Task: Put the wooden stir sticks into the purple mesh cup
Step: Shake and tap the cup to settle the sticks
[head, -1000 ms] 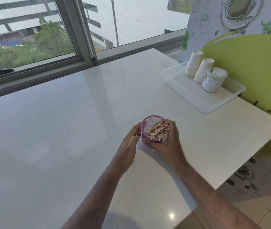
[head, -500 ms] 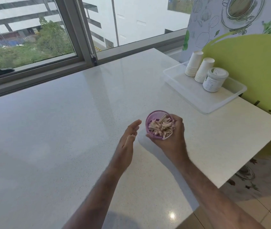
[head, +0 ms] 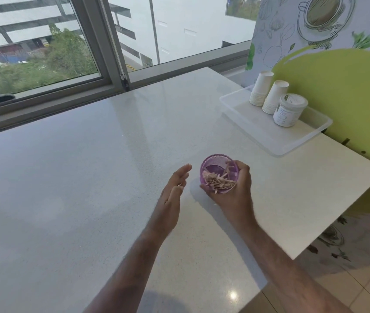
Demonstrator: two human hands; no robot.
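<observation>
The purple mesh cup [head: 216,164] is tilted toward me, its mouth facing the camera, just above the white table [head: 89,177]. Several wooden stir sticks [head: 219,180] lie bunched against the cup's lower near side, some tips poking past the rim. My right hand [head: 236,195] is wrapped around the cup from the right and below. To the cup's left, my left hand [head: 172,193] is apart from it, fingers straight and spread, holding nothing.
A clear plastic tray [head: 267,134] at the right rear holds two stacks of white paper cups [head: 269,96] and a white lidded jar [head: 289,110]. The table's right edge [head: 342,211] drops to a tiled floor. A window frame [head: 111,86] runs along the far side.
My left hand has let go of the cup and drawn back to the left. My right hand has tipped the cup toward me, and the sticks have slid to its lower side.
</observation>
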